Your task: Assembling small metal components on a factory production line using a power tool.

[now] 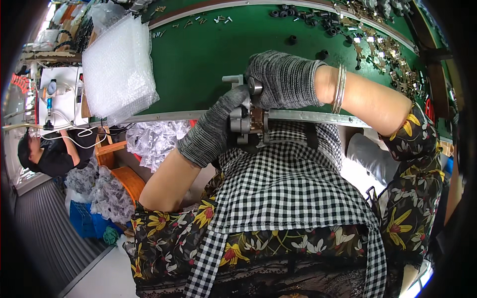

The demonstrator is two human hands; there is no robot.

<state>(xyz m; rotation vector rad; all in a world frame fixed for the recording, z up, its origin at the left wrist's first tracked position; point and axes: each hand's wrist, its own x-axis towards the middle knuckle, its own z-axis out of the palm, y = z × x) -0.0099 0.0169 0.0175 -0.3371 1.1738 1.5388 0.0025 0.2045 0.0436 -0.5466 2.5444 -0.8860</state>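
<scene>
A grey cast-metal part (pixel 240 123) with round bosses and a brownish metal piece (pixel 257 120) on it is held over the table's front edge, close to my apron. My left hand (pixel 214 124), in a dark grey knitted glove, is closed around its left side. My right hand (pixel 285 79), in a matching glove, is closed at its upper end, next to a short grey cylinder (pixel 255 86). Whether that cylinder belongs to the casting or is separate, I cannot tell. The right fingertips are partly hidden behind the part.
The green table (pixel 198 69) has a metal front rim. Black rubber rings (pixel 332 31), brownish metal pieces (pixel 377 47) and small screws (pixel 222 20) lie toward its far side. Bubble-wrap sheets (pixel 119 67) rest at the left. Beyond them is another person (pixel 52 154).
</scene>
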